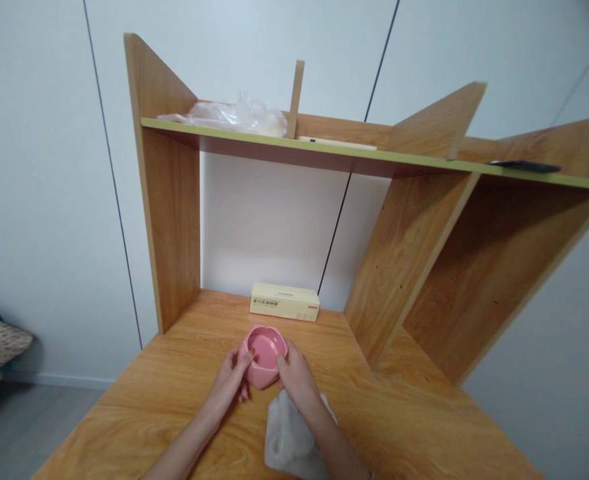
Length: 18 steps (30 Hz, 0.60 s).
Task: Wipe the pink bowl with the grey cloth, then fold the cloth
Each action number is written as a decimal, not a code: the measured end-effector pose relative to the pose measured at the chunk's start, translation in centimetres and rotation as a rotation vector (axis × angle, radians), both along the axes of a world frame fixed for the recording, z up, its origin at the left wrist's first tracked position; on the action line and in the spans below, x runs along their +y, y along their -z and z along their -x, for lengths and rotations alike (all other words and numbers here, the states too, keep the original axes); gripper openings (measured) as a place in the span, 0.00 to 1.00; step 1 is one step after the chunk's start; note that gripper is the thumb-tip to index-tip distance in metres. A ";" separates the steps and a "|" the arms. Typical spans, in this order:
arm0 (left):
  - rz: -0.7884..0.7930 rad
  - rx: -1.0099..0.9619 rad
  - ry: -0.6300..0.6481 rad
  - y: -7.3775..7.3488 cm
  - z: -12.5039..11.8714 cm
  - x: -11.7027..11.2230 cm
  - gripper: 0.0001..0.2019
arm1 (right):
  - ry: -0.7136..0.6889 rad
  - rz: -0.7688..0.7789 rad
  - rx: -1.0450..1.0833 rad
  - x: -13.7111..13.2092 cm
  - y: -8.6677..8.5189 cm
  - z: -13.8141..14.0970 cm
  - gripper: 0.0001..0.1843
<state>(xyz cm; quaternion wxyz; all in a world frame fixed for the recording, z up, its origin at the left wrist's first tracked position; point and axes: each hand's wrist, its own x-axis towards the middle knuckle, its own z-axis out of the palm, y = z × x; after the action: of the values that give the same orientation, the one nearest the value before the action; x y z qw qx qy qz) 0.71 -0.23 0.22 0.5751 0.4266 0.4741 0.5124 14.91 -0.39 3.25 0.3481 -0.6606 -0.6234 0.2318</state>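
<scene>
A pink faceted ashtray [266,347] with a round hollow and small notches in its rim is held between my two hands over the desk. On its left side my left hand [232,379] grips it, thumb over the rim and fingers below. My right hand [294,370] holds the opposite side with the thumb at the rim; its other fingers are mostly hidden. Beneath my right forearm lies a grey cloth [289,433], partly covered by the arm.
A cream cling-film box [284,302] stands at the back of the wooden desk [184,373]. The shelf [324,155] above carries a clear plastic bag [239,115], a flat pale item [339,143] and a dark flat object [527,166]. Upright wooden panels [409,267] bound the right side.
</scene>
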 end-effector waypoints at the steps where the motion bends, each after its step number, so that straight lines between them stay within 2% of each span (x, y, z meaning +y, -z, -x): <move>1: -0.002 0.010 0.005 -0.1 -0.1 -0.1 0.28 | 0.005 -0.003 0.000 0.0 -0.1 -0.1 0.18; 5: -0.013 0.056 0.019 -0.5 -0.5 -0.5 0.32 | 0.028 -0.009 0.002 0.0 -0.3 -0.9 0.17; 11: -0.038 0.142 0.060 0.2 -0.7 -0.5 0.31 | 0.053 -0.013 -0.003 0.0 -0.4 -1.8 0.18; 18: -0.029 0.082 0.110 0.3 -0.3 0.3 0.36 | 0.098 -0.013 -0.019 0.2 -0.6 -3.9 0.18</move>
<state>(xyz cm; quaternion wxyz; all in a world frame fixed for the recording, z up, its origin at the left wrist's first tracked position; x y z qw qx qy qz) 0.96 0.05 -0.06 0.5762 0.4809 0.4655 0.4690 18.79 -0.22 3.90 0.3573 -0.6902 -0.5952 0.2043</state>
